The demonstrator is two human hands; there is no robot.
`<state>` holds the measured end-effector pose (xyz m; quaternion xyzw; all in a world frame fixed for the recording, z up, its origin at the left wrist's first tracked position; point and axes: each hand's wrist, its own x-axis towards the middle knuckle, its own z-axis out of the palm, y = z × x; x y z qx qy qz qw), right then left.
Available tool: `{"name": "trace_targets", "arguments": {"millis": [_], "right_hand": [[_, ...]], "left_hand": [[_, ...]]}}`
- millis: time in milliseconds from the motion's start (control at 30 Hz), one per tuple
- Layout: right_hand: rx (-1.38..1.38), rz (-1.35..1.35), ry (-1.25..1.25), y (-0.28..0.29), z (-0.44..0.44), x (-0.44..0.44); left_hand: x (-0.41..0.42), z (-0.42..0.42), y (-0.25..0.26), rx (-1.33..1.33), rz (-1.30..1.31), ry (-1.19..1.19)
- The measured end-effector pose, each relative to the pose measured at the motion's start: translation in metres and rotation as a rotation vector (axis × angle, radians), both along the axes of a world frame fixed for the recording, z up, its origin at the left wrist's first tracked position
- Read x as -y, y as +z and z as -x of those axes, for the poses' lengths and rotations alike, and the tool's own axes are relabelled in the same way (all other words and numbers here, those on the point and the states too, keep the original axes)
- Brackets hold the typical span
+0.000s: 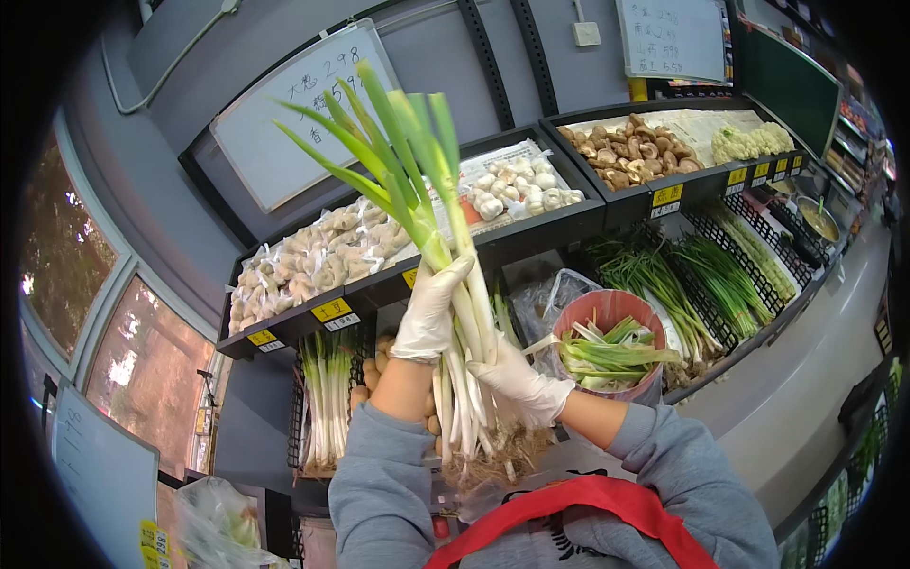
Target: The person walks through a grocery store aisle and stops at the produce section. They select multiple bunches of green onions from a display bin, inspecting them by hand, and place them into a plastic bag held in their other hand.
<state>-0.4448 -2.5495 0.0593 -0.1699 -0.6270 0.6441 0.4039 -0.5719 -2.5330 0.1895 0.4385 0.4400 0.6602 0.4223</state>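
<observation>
My left hand (431, 313), in a white glove, is closed around large green onions (466, 291), holding them up with their green leaves towards the wall. My right hand (525, 382), gloved too, grips the lower white part of a stalk, and its far fingers are hidden. Below my hands more white onion stalks (458, 405) with brown roots stand close together. A red bucket (661, 320) beside my right hand has a clear liner. Loose onion leaves (611, 352) fill it, some hanging over its rim.
On the upper black shelf (384, 281) lie bagged ginger-like roots (313, 249), garlic bulbs (522, 186), mushrooms (633, 153) and cauliflower (752, 141). Upright green onions (327, 398) stand at lower left. Leafy bundles (721, 274) fill the right lower shelf. A plastic bag (217, 516) sits at bottom left.
</observation>
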Motion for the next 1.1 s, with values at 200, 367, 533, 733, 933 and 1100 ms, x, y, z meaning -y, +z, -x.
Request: {"name": "trace_targets", "arguments": {"millis": [200,367,533,733,933,1100], "right_hand": [[-0.066,0.168,0.383,0.004,-0.010,-0.018],[0.204,0.021,0.405,0.020,-0.029,-0.034],[-0.032,-0.363,-0.147,0.060,-0.032,-0.081],[-0.196,-0.249,0.009,0.140,-0.044,-0.088],[-0.175,-0.531,-0.209,0.153,-0.007,-0.063],[0.001,-0.398,-0.188,0.137,-0.010,-0.074]], "left_hand": [[0.013,0.017,-0.026,0.297,-0.031,-0.561],[0.010,0.014,-0.040,0.278,-0.091,-0.499],[0.019,0.008,-0.038,0.272,-0.099,-0.471],[-0.010,-0.023,-0.054,0.249,-0.031,-0.534],[0.017,0.025,-0.071,0.266,0.019,-0.350],[-0.013,0.035,-0.092,0.420,0.000,-0.552]]}}
